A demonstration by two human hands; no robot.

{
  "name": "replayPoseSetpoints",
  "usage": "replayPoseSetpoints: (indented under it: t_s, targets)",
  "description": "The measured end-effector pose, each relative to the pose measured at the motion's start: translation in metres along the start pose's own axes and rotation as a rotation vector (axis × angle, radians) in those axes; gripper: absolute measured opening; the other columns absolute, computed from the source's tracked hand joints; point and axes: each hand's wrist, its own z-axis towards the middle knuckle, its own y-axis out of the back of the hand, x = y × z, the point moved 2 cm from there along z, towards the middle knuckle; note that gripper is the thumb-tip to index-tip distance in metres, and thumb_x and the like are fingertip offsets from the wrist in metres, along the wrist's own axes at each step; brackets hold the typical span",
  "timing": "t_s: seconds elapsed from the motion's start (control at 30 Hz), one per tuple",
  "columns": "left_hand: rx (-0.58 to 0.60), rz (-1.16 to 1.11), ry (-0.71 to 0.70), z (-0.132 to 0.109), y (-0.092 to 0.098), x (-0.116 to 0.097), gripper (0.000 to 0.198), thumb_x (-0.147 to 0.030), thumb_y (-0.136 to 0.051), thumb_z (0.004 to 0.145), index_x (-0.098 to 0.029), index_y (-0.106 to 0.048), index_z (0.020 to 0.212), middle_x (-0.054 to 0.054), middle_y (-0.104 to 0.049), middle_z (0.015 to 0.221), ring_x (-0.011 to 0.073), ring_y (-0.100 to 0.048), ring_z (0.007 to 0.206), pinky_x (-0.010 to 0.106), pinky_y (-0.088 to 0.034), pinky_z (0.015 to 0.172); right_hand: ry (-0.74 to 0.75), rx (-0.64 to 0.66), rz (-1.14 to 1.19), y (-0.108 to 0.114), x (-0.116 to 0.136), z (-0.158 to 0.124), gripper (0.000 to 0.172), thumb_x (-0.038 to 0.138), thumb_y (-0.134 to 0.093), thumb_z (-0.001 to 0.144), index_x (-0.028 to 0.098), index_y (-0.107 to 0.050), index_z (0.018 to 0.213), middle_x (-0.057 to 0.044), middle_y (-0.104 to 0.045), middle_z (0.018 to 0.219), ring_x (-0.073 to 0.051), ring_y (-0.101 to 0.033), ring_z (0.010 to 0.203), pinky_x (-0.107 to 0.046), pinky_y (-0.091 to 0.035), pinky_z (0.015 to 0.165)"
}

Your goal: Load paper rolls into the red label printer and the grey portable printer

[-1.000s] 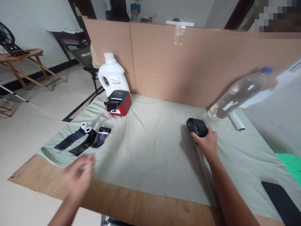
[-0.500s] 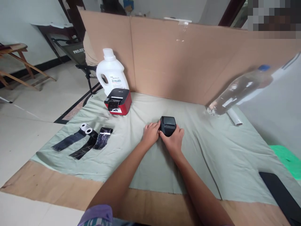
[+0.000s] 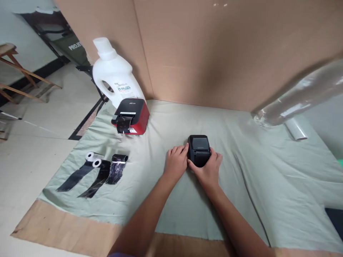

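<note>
A small black portable printer (image 3: 199,150) stands on the green cloth between my hands. My right hand (image 3: 210,167) wraps around its lower right corner, with the thumb along the front edge and the fingers on the right side. Against its left side rests my left hand (image 3: 177,160), fingers bent and close together, the index finger touching the casing. Any side of the printer facing the cloth or my palms is hidden.
A red and black label printer (image 3: 131,116) stands back left before a white detergent bottle (image 3: 115,75). Rolls of dark film (image 3: 118,167) lie partly unrolled at left. A cardboard panel (image 3: 193,53) closes the back. At right are a plastic bottle (image 3: 300,92) and a white tube (image 3: 296,128).
The view has tilted down and come nearer, so the things look larger. Both hands remain at the black printer, which stays at about the same spot on the cloth.
</note>
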Motion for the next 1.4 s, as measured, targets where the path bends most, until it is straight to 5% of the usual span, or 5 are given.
replayPoseSetpoints:
  t_s: [1.13, 1.3, 1.4]
  targets:
    - [-0.068, 0.020, -0.010, -0.003, -0.001, 0.003, 0.055, -0.015, -0.047, 0.096, -0.022, -0.052, 0.150, 0.012, -0.067, 0.129, 0.0268, -0.056, 0.120, 0.042, -0.041, 0.098, 0.104, -0.074, -0.084, -0.009, 0.003, 0.005, 0.091, 0.068, -0.073, 0.068, 0.009, -0.043, 0.131, -0.020, -0.054, 0.115, -0.035, -0.047, 0.109, -0.055, -0.040, 0.098]
    - [-0.178, -0.183, 0.036, -0.001, 0.009, 0.006, 0.036, -0.015, -0.051, 0.093, -0.021, -0.072, 0.121, 0.008, -0.075, 0.114, 0.0242, -0.065, 0.108, 0.040, -0.047, 0.097, 0.111, -0.078, -0.063, -0.010, 0.003, 0.003, 0.091, 0.068, -0.072, 0.069, 0.010, -0.042, 0.133, -0.020, -0.053, 0.117, -0.035, -0.046, 0.111, -0.055, -0.039, 0.099]
    - [-0.321, -0.490, 0.006, -0.014, 0.046, -0.015, 0.020, -0.014, -0.055, 0.088, -0.019, -0.073, 0.096, 0.004, -0.076, 0.091, 0.0180, -0.068, 0.085, 0.031, -0.052, 0.082, 0.105, -0.077, -0.060, -0.010, 0.004, 0.002, 0.091, 0.068, -0.070, 0.070, 0.009, -0.042, 0.134, -0.019, -0.052, 0.117, -0.035, -0.045, 0.110, -0.055, -0.039, 0.099]
